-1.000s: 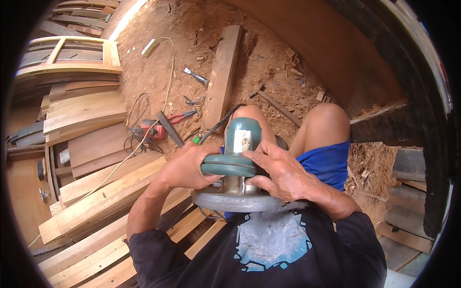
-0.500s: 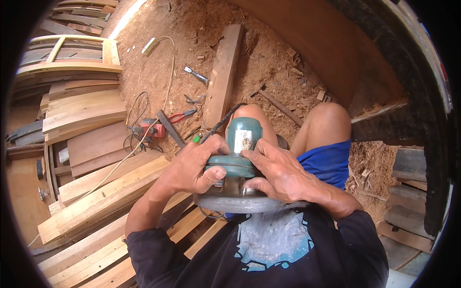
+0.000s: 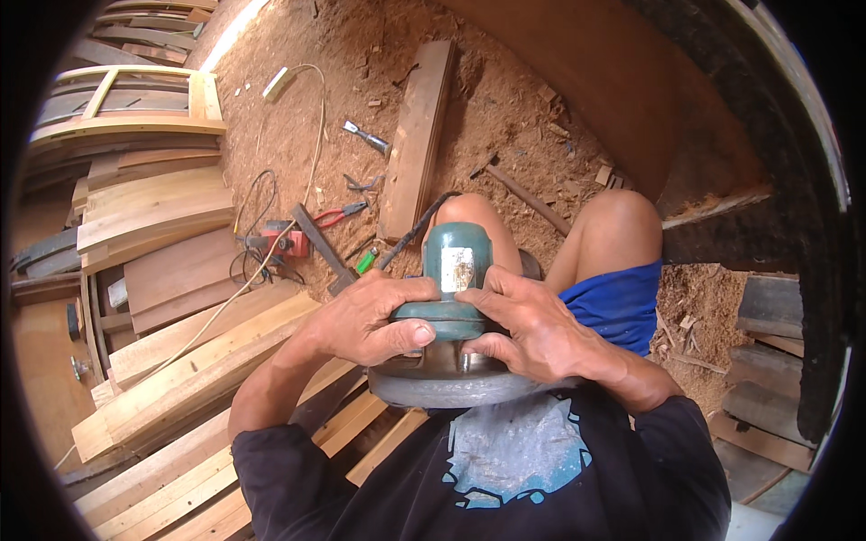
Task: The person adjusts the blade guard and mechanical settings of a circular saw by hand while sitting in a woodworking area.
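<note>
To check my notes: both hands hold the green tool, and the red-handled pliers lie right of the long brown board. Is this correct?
Not quite: the head view shows the red-handled pliers left of the long brown board. The left hand and right hand hold the green tool.

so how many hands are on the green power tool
2. The left hand is on the left side of the green power tool, and the right hand is on its right side; some fingers are hidden.
</note>
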A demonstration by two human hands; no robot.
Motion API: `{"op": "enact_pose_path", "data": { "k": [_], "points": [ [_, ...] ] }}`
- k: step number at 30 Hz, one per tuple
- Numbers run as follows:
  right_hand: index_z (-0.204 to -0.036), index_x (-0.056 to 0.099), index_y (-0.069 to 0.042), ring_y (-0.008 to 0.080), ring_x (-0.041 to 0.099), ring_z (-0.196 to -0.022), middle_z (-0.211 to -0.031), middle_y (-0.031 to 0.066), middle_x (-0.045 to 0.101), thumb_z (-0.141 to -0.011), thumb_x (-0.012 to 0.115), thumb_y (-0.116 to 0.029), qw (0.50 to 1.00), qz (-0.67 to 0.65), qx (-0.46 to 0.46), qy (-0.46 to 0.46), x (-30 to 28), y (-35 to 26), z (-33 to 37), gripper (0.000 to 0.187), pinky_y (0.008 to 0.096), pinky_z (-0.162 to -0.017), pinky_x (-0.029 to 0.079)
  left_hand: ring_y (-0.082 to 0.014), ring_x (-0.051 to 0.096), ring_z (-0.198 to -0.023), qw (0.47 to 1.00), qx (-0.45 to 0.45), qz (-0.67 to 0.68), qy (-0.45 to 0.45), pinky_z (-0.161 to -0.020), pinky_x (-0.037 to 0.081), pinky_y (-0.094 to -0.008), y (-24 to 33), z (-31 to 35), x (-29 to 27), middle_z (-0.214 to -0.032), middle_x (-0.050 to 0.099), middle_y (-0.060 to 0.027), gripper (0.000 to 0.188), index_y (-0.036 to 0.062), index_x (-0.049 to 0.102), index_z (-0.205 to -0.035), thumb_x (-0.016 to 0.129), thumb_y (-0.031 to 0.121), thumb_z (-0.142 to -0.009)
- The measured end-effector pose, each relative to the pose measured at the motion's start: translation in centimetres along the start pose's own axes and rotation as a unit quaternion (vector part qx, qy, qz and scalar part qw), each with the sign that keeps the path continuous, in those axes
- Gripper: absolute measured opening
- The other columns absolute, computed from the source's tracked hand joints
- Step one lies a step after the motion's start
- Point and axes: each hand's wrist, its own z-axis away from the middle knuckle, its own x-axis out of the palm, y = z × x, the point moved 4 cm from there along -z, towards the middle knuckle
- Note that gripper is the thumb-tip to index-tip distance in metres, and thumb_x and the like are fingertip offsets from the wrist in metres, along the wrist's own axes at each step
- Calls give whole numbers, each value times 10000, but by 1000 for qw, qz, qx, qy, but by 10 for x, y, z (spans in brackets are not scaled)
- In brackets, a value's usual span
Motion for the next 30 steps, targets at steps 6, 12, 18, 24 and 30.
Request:
{"op": "enact_pose_path", "data": {
  "k": [6,12,18,24,30],
  "points": [
    [-1331,670,28,367,614,-973,-1061,172,600,-836,893,-230,999,24,7,-20,-4,1,0,602,485,-853,503,-391,690,-819,1000,-7,-21,-11,-744,540,-457,3,-1,-1,-918,679,-186,546,13,681,-1089,570,547,-1069],
    [-1295,664,48,379,604,-1004,-1088,199,640,-845,896,-314,998,-22,-34,39,11,-9,-13,622,495,-898,488,-366,723,-890,992,-84,52,-75,-819,556,-455,-1,0,-4,-935,699,-148,569,11,682,-1196,594,559,-1069],
    [-1232,682,27,401,643,-964,-1075,211,711,-847,894,-308,998,-27,-14,54,14,-19,-15,553,490,-887,505,-339,748,-872,1000,-8,23,-14,-779,571,-437,3,4,4,-929,720,-151,563,21,699,-1270,617,537,-1058],
    [-1202,720,41,373,676,-894,-1045,193,759,-789,939,-270,997,-15,-63,40,8,-12,-16,562,474,-845,541,-313,688,-678,997,-52,-4,59,-626,504,-430,9,6,12,-771,637,-138,669,8,708,-1078,568,660,-1022],
    [-1155,744,-10,368,665,-896,-1064,146,782,-817,912,-326,994,-34,-99,39,-2,2,-15,492,452,-805,502,-345,733,-853,997,-60,-39,13,-748,542,-463,4,-5,6,-902,683,-177,664,21,652,-1196,551,655,-1026]
  ]
}}
